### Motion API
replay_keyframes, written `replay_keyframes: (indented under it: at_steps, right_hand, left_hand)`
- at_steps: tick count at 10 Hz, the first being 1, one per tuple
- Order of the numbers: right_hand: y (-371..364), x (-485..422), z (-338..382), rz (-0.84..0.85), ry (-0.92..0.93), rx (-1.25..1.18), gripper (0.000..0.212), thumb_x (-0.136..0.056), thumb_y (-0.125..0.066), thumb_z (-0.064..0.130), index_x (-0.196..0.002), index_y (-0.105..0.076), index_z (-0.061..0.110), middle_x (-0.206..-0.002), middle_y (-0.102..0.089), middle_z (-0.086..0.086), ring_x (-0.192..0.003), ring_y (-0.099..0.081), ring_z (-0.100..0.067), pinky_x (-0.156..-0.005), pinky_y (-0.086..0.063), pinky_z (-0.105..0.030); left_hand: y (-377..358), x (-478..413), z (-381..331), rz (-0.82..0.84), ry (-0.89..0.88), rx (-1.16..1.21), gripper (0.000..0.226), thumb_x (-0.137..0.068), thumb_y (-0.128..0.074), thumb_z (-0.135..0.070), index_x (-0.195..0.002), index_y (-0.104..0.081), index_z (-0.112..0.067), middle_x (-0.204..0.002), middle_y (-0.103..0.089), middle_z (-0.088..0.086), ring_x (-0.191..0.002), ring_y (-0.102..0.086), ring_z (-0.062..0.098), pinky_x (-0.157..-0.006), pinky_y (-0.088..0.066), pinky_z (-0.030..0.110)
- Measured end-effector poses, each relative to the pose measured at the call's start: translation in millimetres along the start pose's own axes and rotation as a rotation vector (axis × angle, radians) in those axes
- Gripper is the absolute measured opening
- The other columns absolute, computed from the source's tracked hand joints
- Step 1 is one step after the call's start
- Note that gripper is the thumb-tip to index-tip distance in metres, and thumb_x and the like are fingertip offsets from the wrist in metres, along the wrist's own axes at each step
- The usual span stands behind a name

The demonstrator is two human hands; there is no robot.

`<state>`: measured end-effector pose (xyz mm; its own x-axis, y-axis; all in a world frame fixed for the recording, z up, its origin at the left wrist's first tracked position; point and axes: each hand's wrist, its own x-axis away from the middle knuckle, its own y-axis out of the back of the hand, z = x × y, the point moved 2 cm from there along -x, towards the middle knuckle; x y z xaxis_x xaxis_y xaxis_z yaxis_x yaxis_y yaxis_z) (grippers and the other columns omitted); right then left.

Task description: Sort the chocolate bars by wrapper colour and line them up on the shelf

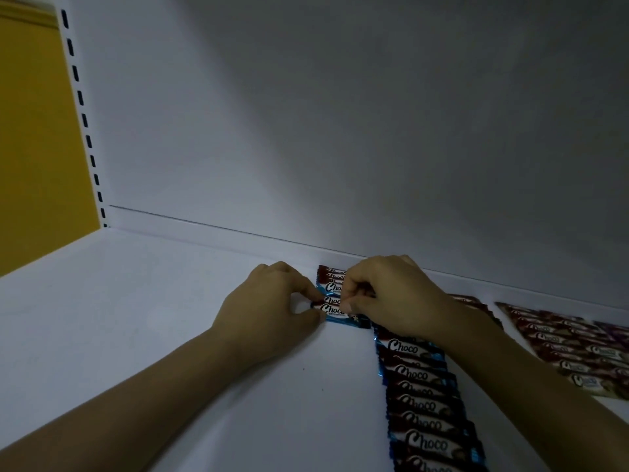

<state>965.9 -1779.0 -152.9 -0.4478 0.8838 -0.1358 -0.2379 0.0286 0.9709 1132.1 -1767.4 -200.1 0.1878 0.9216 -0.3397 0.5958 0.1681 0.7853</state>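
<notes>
On the white shelf point(170, 318), both hands meet at a short stack of blue-edged Choco bars point(332, 291) near the back wall. My left hand point(269, 304) pinches the left end of the front bar of that stack. My right hand point(384, 294) pinches the same bar from the right, fingers curled over it. A long row of blue-wrapped Choco bars point(425, 403) runs from under my right wrist toward the front edge. Further right lies a row of red-wrapped bars point(561, 338), with purple-wrapped bars point(612, 330) at the frame's edge.
The shelf's white back panel point(340, 131) rises just behind the bars. A slotted upright point(81, 103) stands at the left, with a yellow wall point(34, 131) beyond it. The left half of the shelf is bare.
</notes>
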Motion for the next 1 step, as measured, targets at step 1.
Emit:
replay_keyframes:
  at_steps: [1]
  right_hand:
    - [13.3, 1.9, 3.2, -0.107, -0.032, -0.124, 0.006, -0.085, -0.067, 0.03, -0.089, -0.072, 0.029, -0.082, -0.067, 0.013, -0.079, -0.059, -0.003, -0.092, -0.043, -0.032]
  left_hand:
    - [-0.9, 2.1, 0.8, -0.028, 0.048, 0.028, 0.049, -0.083, -0.06, -0.053, -0.128, -0.051, -0.036, -0.112, -0.053, -0.016, -0.099, -0.045, 0.004, -0.075, -0.039, 0.023]
